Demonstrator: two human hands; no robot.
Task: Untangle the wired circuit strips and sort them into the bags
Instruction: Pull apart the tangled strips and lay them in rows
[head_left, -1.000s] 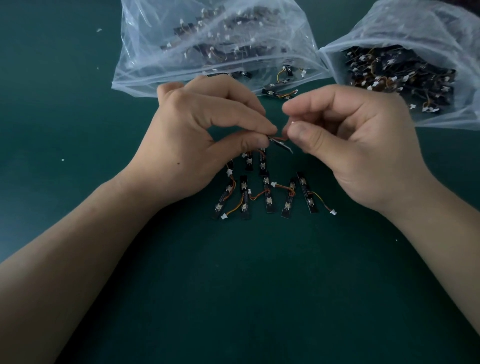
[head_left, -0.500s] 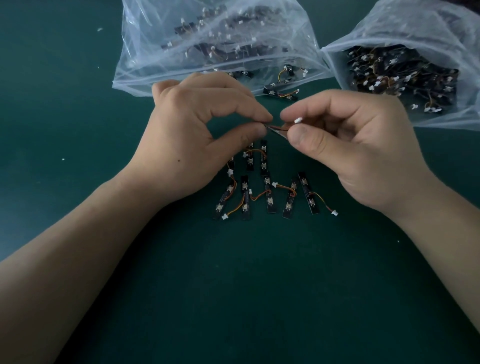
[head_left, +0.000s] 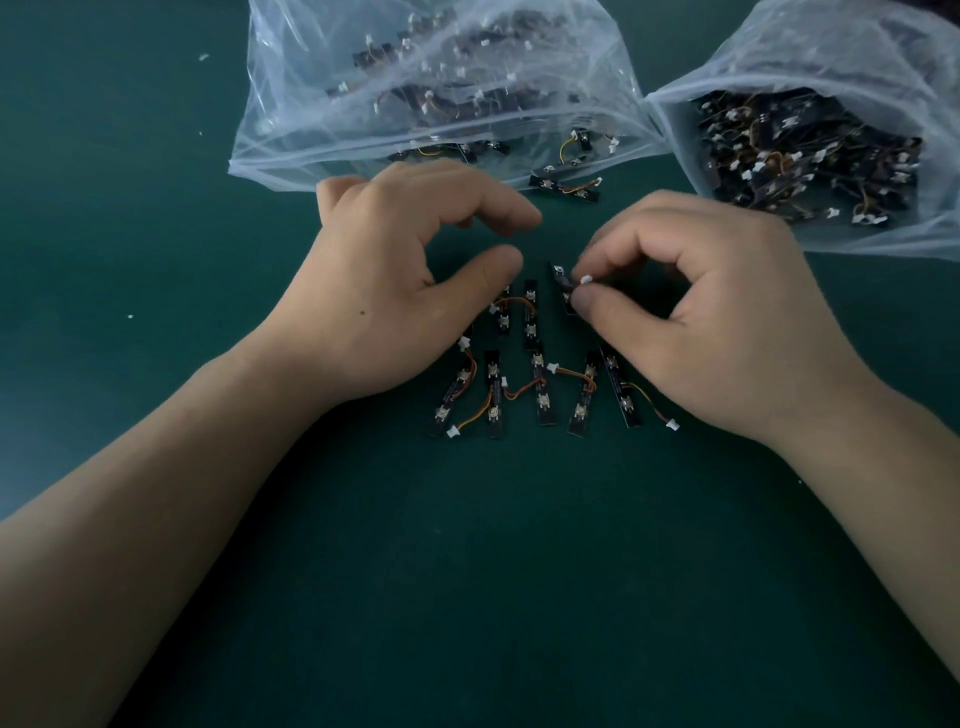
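My right hand (head_left: 711, 317) pinches a small black circuit strip (head_left: 563, 286) with a white plug between thumb and forefinger, low over the green mat. My left hand (head_left: 400, 280) hovers beside it with thumb and forefinger apart, holding nothing. Below both hands, several black circuit strips (head_left: 540, 387) with orange wires and white plugs lie in rough rows. Two clear plastic bags sit behind: the left bag (head_left: 291, 130) and the right bag (head_left: 852, 67), each holding many strips.
One loose strip (head_left: 563, 186) with its wire lies at the left bag's mouth. The green mat (head_left: 493, 571) stretches bare toward me. A few white specks dot the mat at the left.
My left hand has let go of the strip and spread its thumb and forefinger. My right hand has moved down and right with the strip, nearer the mat.
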